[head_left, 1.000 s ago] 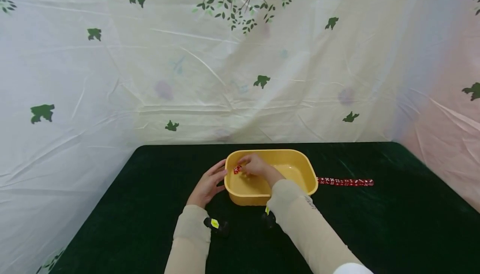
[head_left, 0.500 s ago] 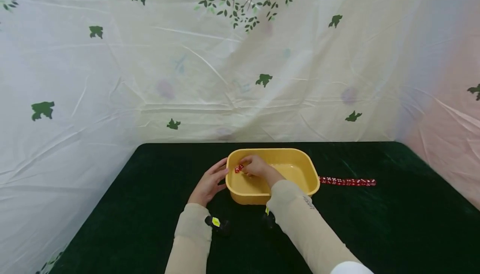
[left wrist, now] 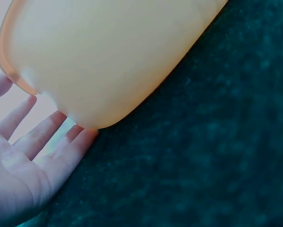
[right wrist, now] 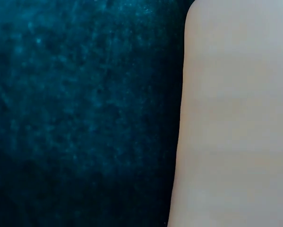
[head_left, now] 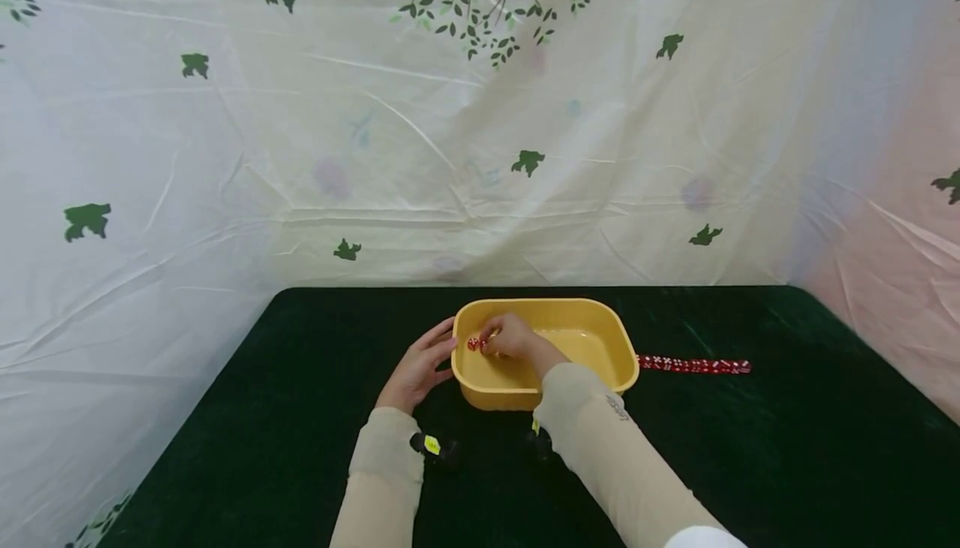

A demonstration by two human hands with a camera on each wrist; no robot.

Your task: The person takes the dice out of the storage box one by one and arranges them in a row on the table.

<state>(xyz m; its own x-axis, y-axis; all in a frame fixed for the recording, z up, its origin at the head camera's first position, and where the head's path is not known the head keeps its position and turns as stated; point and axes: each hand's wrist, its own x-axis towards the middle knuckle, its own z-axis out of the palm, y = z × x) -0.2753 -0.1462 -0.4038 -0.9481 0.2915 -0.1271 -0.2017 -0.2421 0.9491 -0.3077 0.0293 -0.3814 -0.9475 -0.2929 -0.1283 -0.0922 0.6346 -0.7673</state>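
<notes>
A yellow plastic tub point(head_left: 577, 319) stands on the dark green cloth, with red dice point(head_left: 473, 343) marked with white pips at its left inner end. My right hand point(head_left: 513, 336) reaches down into it, fingers curled, pinching a red die at the fingertips beside another one. Against the tub's left outer wall rests my left hand point(head_left: 414, 371), its fingers spread and fairly straight. The left wrist view shows those fingertips touching the tub wall point(left wrist: 108, 61). Only the tub's outer side point(right wrist: 235, 118) and cloth appear in the right wrist view; the right hand is hidden there.
A straight row of red dice point(head_left: 693, 365) extends right from the tub along the green cloth point(head_left: 750, 448). Behind the table hangs a pale curtain point(head_left: 420, 156) with leaf prints. Black wrist cameras point(head_left: 442, 450) sit below the sleeves.
The right fingers have shifted slightly, and the dice at the fingertips now lie lower and a little apart. The left hand stays on the tub, which has hardly moved.
</notes>
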